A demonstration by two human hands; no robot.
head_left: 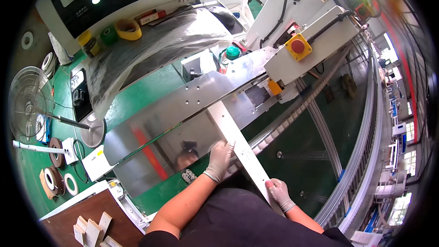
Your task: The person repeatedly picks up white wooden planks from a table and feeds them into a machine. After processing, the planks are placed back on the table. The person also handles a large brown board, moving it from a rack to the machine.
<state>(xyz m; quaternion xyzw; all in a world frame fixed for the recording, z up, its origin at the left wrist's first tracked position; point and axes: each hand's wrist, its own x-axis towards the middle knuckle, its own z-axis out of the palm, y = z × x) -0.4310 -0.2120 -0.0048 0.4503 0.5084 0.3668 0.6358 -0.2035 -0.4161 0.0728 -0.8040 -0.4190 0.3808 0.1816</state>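
A long white board (241,144) with small holes slants from the steel machine table (201,96) down toward my body. Its far end rests at the slot along the table. My left hand (219,159), in a thin whitish glove, is closed on the board's left edge near its middle. Lower down, my gloved right hand (280,194) grips the right edge close to the near end. The fingers under the board are hidden in both cases.
A red emergency button (297,46) on a yellow plate sits on the machine arm at right. Metal rails (361,160) curve down the right side. At left stands a floor fan (32,103); several short board pieces (93,232) lie on a brown surface at lower left.
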